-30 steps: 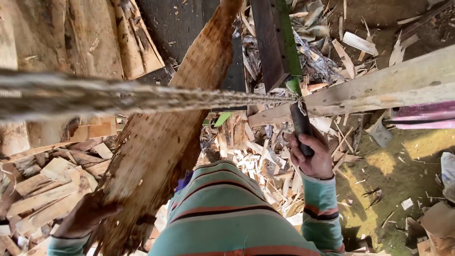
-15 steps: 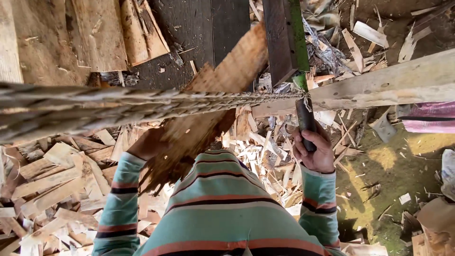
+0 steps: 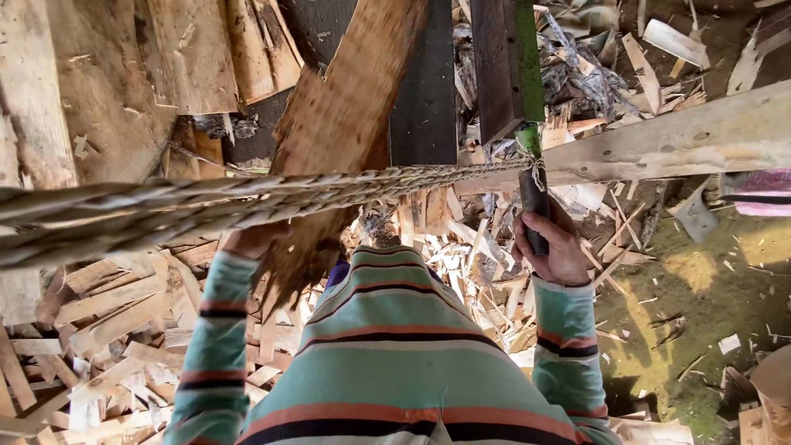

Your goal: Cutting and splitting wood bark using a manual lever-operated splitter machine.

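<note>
Room: wood scraps (image 3: 107, 330) crowd lower left; bare ground (image 3: 700, 297) opens at right.
Left hand (image 3: 251, 241): your fingers grip the rough plank (image 3: 346, 124), leaning up through centre frame.
Right hand (image 3: 556, 247): fingers wrapped tight on the dark tool handle (image 3: 534, 206), centre right, under the rope (image 3: 247, 202).

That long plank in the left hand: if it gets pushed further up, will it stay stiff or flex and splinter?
The plank looks thick and straight, so probably stiff. Its lower end near the left hand is ragged, so it may shed splinters. Its length suggests it is fairly heavy.
</note>
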